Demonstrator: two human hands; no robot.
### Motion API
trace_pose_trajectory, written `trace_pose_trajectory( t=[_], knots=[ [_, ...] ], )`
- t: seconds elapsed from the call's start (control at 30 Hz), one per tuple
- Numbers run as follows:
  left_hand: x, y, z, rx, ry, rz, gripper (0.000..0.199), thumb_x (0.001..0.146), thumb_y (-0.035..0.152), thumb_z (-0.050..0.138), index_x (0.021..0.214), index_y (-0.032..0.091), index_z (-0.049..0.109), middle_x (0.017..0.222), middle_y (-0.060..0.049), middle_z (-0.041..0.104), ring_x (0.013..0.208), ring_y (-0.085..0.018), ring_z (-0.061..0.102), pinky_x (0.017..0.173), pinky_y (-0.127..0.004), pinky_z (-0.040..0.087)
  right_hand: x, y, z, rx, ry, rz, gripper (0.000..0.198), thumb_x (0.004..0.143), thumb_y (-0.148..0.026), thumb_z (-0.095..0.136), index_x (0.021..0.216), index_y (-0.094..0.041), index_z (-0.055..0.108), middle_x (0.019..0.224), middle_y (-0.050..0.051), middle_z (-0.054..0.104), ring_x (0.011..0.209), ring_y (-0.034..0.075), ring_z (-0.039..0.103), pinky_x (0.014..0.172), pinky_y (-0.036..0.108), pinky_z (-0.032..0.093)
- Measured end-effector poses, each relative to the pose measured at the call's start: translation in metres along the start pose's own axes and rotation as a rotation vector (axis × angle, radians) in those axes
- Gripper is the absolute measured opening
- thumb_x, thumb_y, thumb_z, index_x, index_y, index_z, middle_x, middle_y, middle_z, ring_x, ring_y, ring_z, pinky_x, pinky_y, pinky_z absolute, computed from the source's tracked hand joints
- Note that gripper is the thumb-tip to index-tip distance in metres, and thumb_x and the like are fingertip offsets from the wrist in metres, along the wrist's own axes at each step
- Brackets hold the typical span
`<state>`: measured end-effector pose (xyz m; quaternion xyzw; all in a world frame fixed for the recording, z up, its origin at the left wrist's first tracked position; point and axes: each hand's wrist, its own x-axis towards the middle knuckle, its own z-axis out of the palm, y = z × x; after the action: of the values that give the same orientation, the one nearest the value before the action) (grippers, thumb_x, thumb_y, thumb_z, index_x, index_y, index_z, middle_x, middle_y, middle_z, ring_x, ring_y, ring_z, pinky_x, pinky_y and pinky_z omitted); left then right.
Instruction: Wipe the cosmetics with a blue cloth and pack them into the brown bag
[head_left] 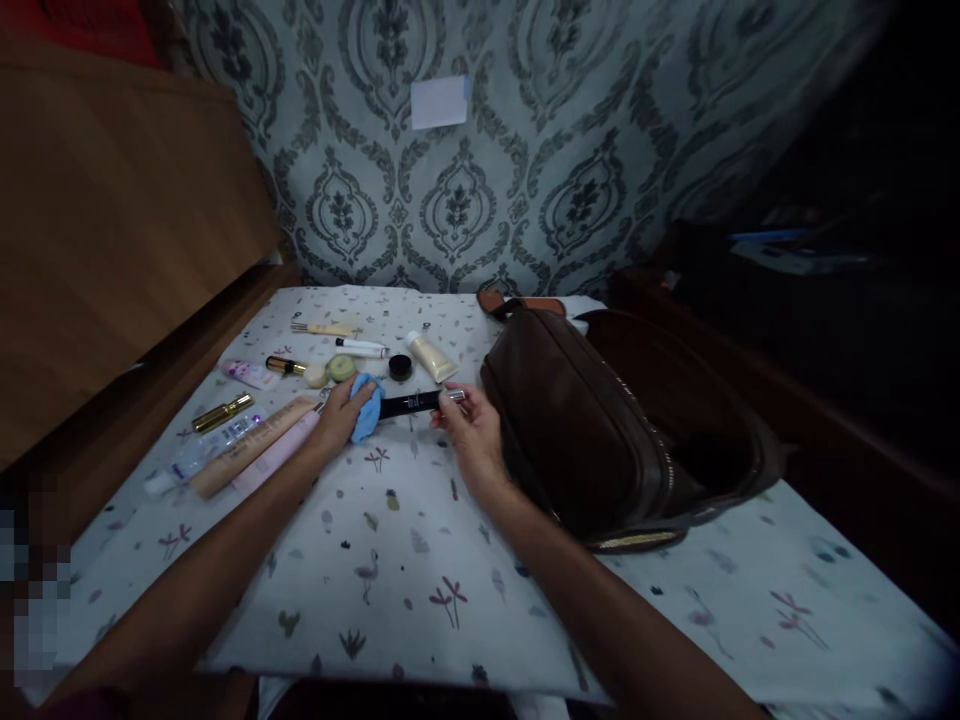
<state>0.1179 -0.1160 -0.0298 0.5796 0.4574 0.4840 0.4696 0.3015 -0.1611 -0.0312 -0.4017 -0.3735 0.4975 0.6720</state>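
Note:
A black cosmetic tube (409,403) with a silver end is held level above the patterned tablecloth. My right hand (474,432) pinches it at the silver end. My left hand (341,412) is closed on a blue cloth (366,410), which is bunched against the tube's other end. Just behind the tube lie a small black-lidded jar (400,367) and a cream squeeze tube (432,356) with a white cap. Beside my right hand stands a brown leather bag (570,420), its zipped top gaping.
Left of my left hand lie a clear bottle (206,450), a beige tube (251,450), a pink tube (277,455) and a gold tube (223,412). Farther back are a white pen-like tube (361,348) and brushes (324,329). A wooden cabinet (127,190) borders the left.

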Motion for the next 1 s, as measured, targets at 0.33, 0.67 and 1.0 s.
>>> trace_pose_trajectory(
  t=[0.33,0.67,1.0],
  knots=[
    [-0.015,0.014,0.014,0.290,-0.074,0.141,0.037,0.090,0.051,0.053,0.072,0.020,0.046,0.064,0.004,0.045,0.063,-0.012,0.045,0.062,-0.025,0.039,-0.004,-0.001,0.005,0.113,-0.072,0.125,0.038,0.062,-0.037,0.084,0.090,-0.018,0.065,0.070,-0.004,0.062,0.056,0.008,0.054,0.057,0.023,0.049],
    [-0.022,0.022,0.016,0.403,-0.374,0.227,0.032,0.094,0.049,0.048,0.092,0.018,0.056,0.079,0.001,0.058,0.075,-0.016,0.054,0.072,-0.027,0.042,-0.003,-0.001,0.005,0.047,-0.211,0.087,0.036,0.061,-0.037,0.084,0.084,-0.021,0.063,0.070,-0.004,0.059,0.054,0.009,0.048,0.049,0.023,0.043],
    [-0.014,0.034,-0.006,0.782,-0.428,0.337,0.030,0.092,0.048,0.057,0.103,0.021,0.062,0.091,0.000,0.067,0.083,-0.020,0.062,0.073,-0.027,0.043,0.004,-0.008,-0.004,-0.078,-0.033,0.022,0.033,0.073,-0.050,0.074,0.081,-0.020,0.062,0.062,-0.005,0.054,0.048,0.007,0.046,0.045,0.021,0.040]
  ],
)
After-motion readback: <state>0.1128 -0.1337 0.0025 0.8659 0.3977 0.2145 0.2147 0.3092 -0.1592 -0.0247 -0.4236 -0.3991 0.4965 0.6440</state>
